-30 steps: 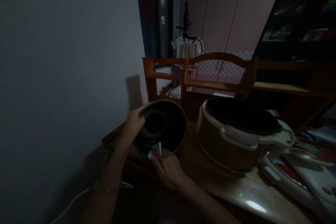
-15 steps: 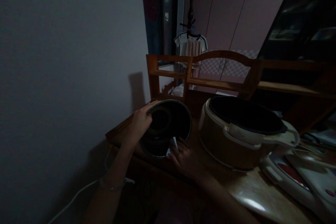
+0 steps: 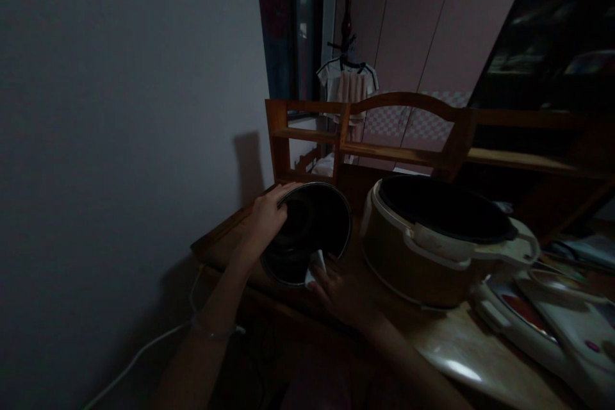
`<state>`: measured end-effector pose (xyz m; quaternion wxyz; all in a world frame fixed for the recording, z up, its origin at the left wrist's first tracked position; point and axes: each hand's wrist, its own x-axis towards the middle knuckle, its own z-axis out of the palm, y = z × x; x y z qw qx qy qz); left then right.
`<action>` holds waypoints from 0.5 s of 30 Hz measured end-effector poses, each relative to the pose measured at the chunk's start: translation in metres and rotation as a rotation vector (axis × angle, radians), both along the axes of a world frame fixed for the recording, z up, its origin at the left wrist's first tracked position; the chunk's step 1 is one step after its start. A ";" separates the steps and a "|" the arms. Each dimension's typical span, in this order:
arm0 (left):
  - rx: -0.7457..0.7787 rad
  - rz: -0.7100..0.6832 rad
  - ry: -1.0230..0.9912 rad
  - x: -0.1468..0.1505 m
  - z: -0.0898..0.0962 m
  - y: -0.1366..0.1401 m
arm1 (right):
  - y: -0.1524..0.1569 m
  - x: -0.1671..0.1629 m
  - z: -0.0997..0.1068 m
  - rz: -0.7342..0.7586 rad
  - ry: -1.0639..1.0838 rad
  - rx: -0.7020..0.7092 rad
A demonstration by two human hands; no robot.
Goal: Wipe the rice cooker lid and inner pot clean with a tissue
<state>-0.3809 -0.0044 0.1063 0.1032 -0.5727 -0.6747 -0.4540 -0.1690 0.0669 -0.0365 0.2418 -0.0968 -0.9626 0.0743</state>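
A dark, round inner pot is tipped on its side on the desk, its mouth facing me. My left hand grips its upper left rim, thumb inside and fingers over the outside. At the lower right rim, my right hand is closed on a white cloth or tissue, which lies against the rim and the inside. To the right stands the rice cooker body, lidless, with a black interior and a pale collar and handle.
The cooker's pale lid lies at the right on the glossy desk. A wooden shelf rack rises behind the pots. A plain wall bounds the left, and a white cable hangs below the desk edge.
My left hand has slid slightly right and up with the pot's rim, and the pot has turned a little. My right hand stays at the lower rim with the white cloth or tissue.
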 end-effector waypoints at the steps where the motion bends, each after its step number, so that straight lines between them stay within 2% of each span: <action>1: 0.002 -0.008 0.004 0.001 0.000 0.000 | 0.000 0.000 -0.001 -0.005 -0.002 -0.002; 7: -0.029 0.030 -0.012 -0.003 0.001 0.001 | -0.001 0.001 0.002 -0.002 -0.002 -0.031; 12: -0.049 0.079 -0.005 -0.020 -0.001 0.002 | -0.002 0.001 0.008 -0.001 0.022 -0.038; 15: -0.073 0.094 -0.007 -0.030 -0.001 0.004 | 0.005 -0.001 0.004 0.037 0.027 0.002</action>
